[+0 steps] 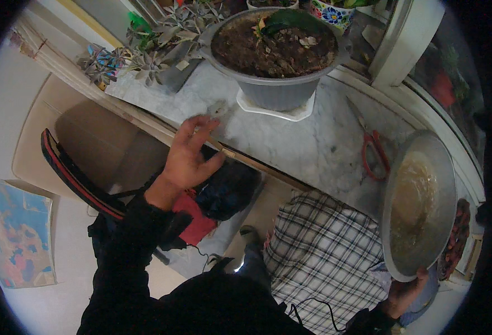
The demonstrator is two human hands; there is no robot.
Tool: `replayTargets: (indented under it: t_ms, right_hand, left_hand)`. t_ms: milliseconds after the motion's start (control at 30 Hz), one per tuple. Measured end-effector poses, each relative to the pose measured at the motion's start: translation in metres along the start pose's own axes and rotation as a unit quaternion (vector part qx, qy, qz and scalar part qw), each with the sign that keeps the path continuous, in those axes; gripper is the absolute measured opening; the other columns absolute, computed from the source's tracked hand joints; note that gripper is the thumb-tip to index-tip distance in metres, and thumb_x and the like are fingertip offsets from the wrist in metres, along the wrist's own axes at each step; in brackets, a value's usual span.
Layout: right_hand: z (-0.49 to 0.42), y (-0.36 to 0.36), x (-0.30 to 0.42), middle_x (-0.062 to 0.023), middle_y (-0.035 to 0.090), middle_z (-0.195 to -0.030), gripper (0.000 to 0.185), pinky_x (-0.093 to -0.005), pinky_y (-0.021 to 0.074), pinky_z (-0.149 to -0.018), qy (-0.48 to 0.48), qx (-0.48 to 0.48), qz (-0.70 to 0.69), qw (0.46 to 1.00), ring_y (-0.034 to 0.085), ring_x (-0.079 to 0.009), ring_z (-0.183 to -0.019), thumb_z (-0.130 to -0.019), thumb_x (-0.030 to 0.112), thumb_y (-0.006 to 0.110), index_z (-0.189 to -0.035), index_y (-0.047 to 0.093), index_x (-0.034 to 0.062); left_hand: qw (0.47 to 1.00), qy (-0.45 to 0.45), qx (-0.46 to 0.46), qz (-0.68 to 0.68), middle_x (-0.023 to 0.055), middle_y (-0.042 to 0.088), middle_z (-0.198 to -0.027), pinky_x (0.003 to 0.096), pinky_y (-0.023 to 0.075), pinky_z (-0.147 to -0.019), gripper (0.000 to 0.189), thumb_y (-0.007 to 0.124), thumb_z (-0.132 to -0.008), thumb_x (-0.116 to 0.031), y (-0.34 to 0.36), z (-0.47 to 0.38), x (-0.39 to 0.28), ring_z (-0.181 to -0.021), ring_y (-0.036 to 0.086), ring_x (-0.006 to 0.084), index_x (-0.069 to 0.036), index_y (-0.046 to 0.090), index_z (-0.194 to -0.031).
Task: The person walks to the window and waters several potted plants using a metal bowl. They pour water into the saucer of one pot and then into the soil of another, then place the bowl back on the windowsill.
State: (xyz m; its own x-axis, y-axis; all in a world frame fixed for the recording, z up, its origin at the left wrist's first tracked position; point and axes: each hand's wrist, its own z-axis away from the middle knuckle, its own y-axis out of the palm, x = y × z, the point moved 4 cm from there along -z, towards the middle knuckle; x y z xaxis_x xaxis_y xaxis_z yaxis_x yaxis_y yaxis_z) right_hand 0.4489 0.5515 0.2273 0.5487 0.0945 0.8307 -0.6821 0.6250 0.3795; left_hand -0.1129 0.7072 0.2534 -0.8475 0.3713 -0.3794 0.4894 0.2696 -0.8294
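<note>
My right hand (pixel 405 294) grips the near rim of a wide grey metal bowl (pixel 417 205), which leans steeply at the right end of the marble sill. Brownish, wet-looking contents show inside it. My left hand (pixel 194 153) is held over the front edge of the sill, fingers apart and nothing in it. Beyond that hand stands a large grey plastic plant pot (pixel 279 92) on a white saucer (pixel 276 114). Dark soil (pixel 277 50) fills the pot, with a broad green leaf at the back. Scissors with red handles (pixel 372 155) lie between pot and bowl.
Grey succulents (pixel 149 54) crowd the left of the marble sill (pixel 313 138). A flower-painted pot (pixel 333 16) stands behind the big pot, beside the window frame (pixel 409 35). Below are a checked cloth (pixel 325 247), a black plastic bag (pixel 229 192) and a strap-like item with red trim (pixel 76 178).
</note>
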Motion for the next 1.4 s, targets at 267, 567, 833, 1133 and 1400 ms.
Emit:
replayTargets:
  t_ms: [267,567,833,1133,1400]
  right_hand:
    - [-0.016,-0.011,-0.004,-0.0054,0.059,-0.128,0.063,-0.0318,0.0512,-0.071,-0.032,-0.026,0.017,0.999,0.062,-0.0211,-0.107,-0.082,0.033,0.064,-0.136,0.046,0.0077]
    - [-0.024,-0.008,-0.006,-0.0047,0.062,-0.122,0.057,-0.0285,0.0479,-0.058,-0.041,-0.004,0.010,0.999,0.065,-0.0193,-0.096,-0.083,0.031,0.063,-0.133,0.048,0.0089]
    - [-0.031,-0.016,-0.004,-0.0112,0.054,-0.135,0.070,-0.0420,0.0522,-0.090,-0.004,0.029,0.025,0.999,0.056,-0.0306,-0.119,-0.077,0.031,0.066,-0.138,0.044,0.0042]
    - [-0.032,-0.009,-0.005,-0.0097,0.059,-0.124,0.063,-0.0385,0.0570,-0.072,-0.023,-0.026,0.015,0.999,0.063,-0.0270,-0.104,-0.078,0.033,0.064,-0.133,0.047,0.0066]
    - [-0.037,-0.006,-0.003,-0.0076,0.061,-0.117,0.053,-0.0374,0.0545,-0.058,-0.018,0.013,0.001,1.000,0.065,-0.0243,-0.096,-0.080,0.032,0.063,-0.125,0.051,0.0068]
  left_hand:
    - [0.984,0.055,0.023,-0.168,0.0261,0.035,-0.143,0.0545,0.0306,-0.106,0.070,0.073,-0.072,-0.044,0.023,-0.058,-0.016,-0.129,0.037,0.0455,-0.013,0.056,-0.132]
    - [0.977,0.081,0.044,-0.192,0.0255,0.037,-0.140,0.0545,0.0331,-0.103,0.065,0.072,-0.073,-0.045,0.029,-0.070,-0.007,-0.127,0.038,0.0457,-0.010,0.059,-0.126]
    - [0.976,0.091,0.055,-0.192,0.0225,0.040,-0.136,0.0539,0.0346,-0.102,0.062,0.074,-0.070,-0.042,0.029,-0.074,-0.003,-0.126,0.038,0.0440,-0.011,0.061,-0.122]
    - [0.980,0.100,0.052,-0.163,0.0219,0.042,-0.133,0.0523,0.0335,-0.102,0.062,0.074,-0.066,-0.038,0.031,-0.076,-0.003,-0.123,0.041,0.0412,-0.010,0.062,-0.120]
    - [0.983,0.125,0.016,-0.132,0.0208,0.044,-0.132,0.0497,0.0346,-0.101,0.058,0.074,-0.068,-0.034,0.027,-0.071,-0.003,-0.124,0.043,0.0394,-0.010,0.062,-0.120]
